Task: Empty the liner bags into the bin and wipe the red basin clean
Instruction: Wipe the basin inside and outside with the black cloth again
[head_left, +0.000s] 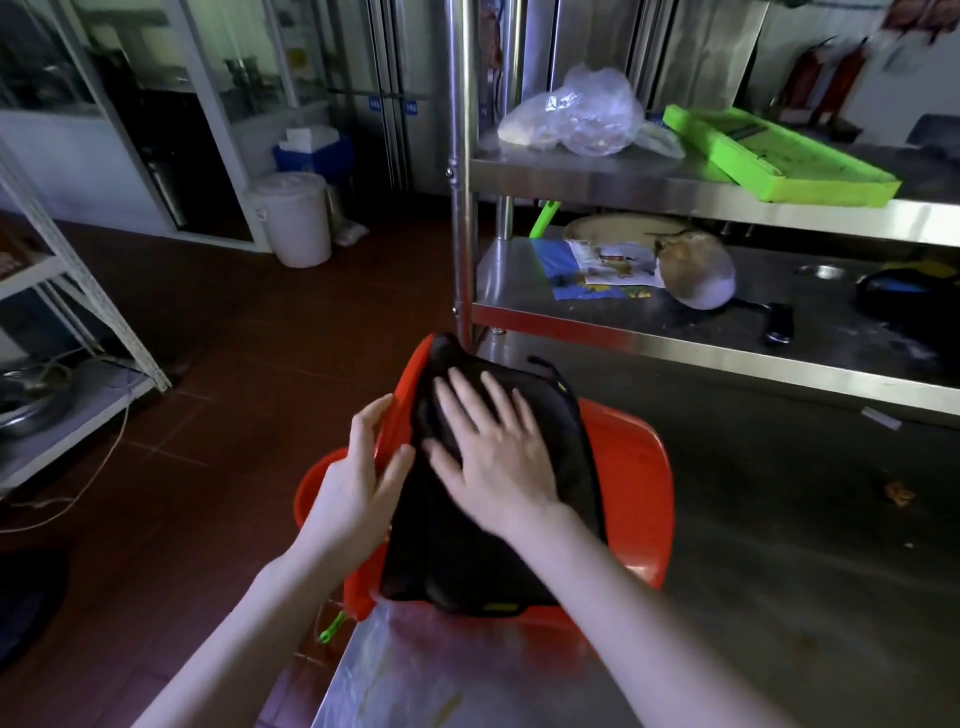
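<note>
- The red basin (631, 483) sat at the left edge of the steel worktop (779, 571), tipped up on its side, its left rim raised and overhanging the floor.
- A black cloth (467, 551) was draped over the basin's inside, from the raised rim down to the near edge; a small yellow tag showed at its near hem, its print too small to read.
- The right hand (498, 457) lay flat on the cloth, fingers (465, 395) spread wide and pressing on it, gripping nothing.
- The left hand (358, 478) was at the basin's raised left rim, fingers partly curled and touching the rim; whether they closed on it could not be told.
- A second red rim (311, 483) showed just below and left of the basin, beyond the worktop's edge.
- Behind the basin stood a steel shelf rack (675, 192); its upper shelf carried a clear plastic bag (582, 117) and a green tray (779, 156).
- The lower shelf behind the basin held a printed paper (613, 262) beside an overturned pale bowl (696, 275); the paper's writing was blurred.
- Far left of the basin, on the floor, stood a white bucket (293, 218) with a blue crate (311, 153) behind it.
- Small blue labels on the far doors were unreadable.
</note>
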